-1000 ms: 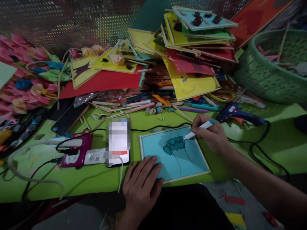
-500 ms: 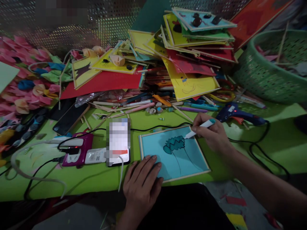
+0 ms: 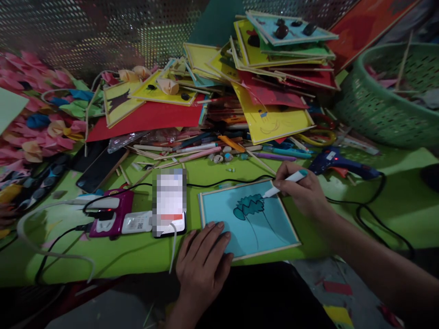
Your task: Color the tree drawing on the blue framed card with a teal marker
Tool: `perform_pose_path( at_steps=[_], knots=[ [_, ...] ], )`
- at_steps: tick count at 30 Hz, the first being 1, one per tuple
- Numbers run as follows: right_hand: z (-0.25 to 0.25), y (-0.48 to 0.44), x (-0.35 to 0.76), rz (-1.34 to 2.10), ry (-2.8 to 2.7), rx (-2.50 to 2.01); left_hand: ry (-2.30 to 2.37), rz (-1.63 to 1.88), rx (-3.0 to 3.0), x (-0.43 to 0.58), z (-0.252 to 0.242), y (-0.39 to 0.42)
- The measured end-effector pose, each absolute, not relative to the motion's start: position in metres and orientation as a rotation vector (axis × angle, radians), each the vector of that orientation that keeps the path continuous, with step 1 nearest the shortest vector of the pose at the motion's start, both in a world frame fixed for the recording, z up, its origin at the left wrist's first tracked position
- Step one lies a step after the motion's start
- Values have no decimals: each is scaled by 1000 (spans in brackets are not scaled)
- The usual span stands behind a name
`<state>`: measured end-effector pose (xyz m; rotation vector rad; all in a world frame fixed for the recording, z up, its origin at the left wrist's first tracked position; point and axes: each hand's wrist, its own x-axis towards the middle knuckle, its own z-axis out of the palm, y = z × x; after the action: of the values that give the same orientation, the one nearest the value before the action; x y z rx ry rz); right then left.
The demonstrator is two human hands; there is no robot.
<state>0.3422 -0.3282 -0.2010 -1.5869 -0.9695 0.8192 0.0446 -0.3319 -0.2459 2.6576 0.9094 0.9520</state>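
Observation:
My right hand (image 3: 302,192) grips a white marker (image 3: 284,183) with a teal end. Its tip meets the upper right edge of a dark teal drawing (image 3: 252,206), a jagged shape with two thin lines running down from it. The drawing is on a light blue card (image 3: 216,205) edged with thin wooden sticks. Flat across the card's lower left corner lies my left hand (image 3: 206,256), fingers stretched out and holding nothing. Just left of the card, a lit phone (image 3: 178,224) rests on the green tabletop.
Behind the card are loose pens (image 3: 199,153) and a pile of framed cards (image 3: 284,100). A blue glue gun (image 3: 339,164) and a green basket (image 3: 387,109) stand right. Left are a purple power strip (image 3: 125,212), cables and pink paper pieces (image 3: 30,77). Another person's hand (image 3: 7,214) shows at the left edge.
Another person's hand has come into view at the far left edge. My hands and the marker are almost exactly where they were.

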Motion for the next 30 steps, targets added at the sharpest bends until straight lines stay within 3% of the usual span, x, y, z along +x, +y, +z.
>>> perform_pose_path(
  at_steps=[30],
  knots=[
    [-206, -333, 345, 869, -1024, -1551, 906, 959, 2654, 46, -244, -331]
  ],
)
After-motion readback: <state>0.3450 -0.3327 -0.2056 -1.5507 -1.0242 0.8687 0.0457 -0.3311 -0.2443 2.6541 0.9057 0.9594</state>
